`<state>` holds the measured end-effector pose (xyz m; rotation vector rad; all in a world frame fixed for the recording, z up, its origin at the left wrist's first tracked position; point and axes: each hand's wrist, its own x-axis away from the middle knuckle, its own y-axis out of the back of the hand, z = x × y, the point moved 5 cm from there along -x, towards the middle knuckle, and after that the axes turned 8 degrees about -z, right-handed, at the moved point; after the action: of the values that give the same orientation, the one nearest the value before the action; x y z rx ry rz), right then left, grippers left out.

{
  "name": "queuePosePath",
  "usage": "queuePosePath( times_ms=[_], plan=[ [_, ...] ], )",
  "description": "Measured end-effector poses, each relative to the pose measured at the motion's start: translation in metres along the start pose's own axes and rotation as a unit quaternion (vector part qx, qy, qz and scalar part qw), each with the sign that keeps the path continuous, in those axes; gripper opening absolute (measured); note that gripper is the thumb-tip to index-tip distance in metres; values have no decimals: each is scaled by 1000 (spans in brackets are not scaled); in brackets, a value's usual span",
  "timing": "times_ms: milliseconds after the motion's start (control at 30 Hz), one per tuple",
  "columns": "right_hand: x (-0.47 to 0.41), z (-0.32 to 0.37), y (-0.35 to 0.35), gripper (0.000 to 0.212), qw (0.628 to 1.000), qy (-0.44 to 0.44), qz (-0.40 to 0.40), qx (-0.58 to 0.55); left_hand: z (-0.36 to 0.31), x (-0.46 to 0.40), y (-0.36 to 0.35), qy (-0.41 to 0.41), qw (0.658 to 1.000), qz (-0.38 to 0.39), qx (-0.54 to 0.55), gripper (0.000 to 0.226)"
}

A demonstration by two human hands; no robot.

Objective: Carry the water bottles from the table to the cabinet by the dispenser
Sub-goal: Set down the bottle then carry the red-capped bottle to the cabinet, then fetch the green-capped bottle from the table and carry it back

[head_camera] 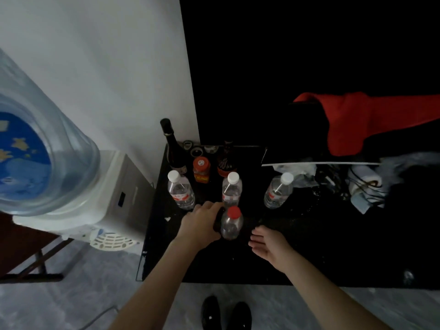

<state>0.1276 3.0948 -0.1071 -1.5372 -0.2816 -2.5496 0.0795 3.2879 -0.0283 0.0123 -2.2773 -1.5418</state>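
Note:
A clear bottle with a red cap [231, 223] stands near the front of the black cabinet top [309, 246]. My left hand [202, 223] is wrapped around its left side. My right hand [269, 246] hovers open just to the right of it, not touching. Behind stand three clear water bottles with white caps and red labels: one at the left [180, 189], one in the middle [231, 189], one at the right [278, 190]. The water dispenser [78, 186] with its big blue jug [35, 153] is at the left.
At the back left of the top stand a dark wine bottle [172, 145], a red-lidded jar [201, 169] and a brown bottle [226, 160]. Crumpled plastic, cables and cloth [364, 184] clutter the right side. A red cloth [371, 120] hangs above. My black shoes [226, 315] are on the grey floor.

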Motion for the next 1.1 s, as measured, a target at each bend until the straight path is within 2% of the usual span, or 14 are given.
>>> queuePosePath(
  times_ms=[100, 167, 267, 367, 467, 533, 633, 767, 933, 1100],
  plan=[
    [34, 29, 10, 31, 986, 103, -16, 133, -12, 18, 36, 9, 995, -90, -42, 74],
    [59, 54, 15, 27, 947, 216, -34, 236, -27, 29, 55, 4, 986, -155, -58, 70],
    [99, 82, 27, 43, 875, 349, -66, 328, -50, 41, 73, -13, 969, -234, -79, 69],
    [135, 97, 45, 54, 776, 476, -129, 392, -74, 48, 83, -51, 947, -296, -112, 73],
    [168, 98, 65, 63, 654, 551, -250, 455, -104, 56, 88, -84, 934, -324, -123, 79],
    [179, 92, 76, 71, 613, 558, -294, 476, -120, 59, 88, -95, 933, -324, -122, 82],
    [192, 80, 93, 82, 602, 534, -317, 502, -139, 63, 82, -115, 935, -309, -130, 88],
    [209, 64, 118, 88, 603, 499, -358, 509, -164, 70, 75, -163, 932, -297, -130, 91],
    [234, 41, 148, 88, 628, 437, -417, 491, -193, 78, 71, -240, 917, -297, -118, 91],
    [251, 1, 169, 86, 665, 374, -455, 460, -212, 91, 53, -310, 907, -260, -118, 95]
  ],
)
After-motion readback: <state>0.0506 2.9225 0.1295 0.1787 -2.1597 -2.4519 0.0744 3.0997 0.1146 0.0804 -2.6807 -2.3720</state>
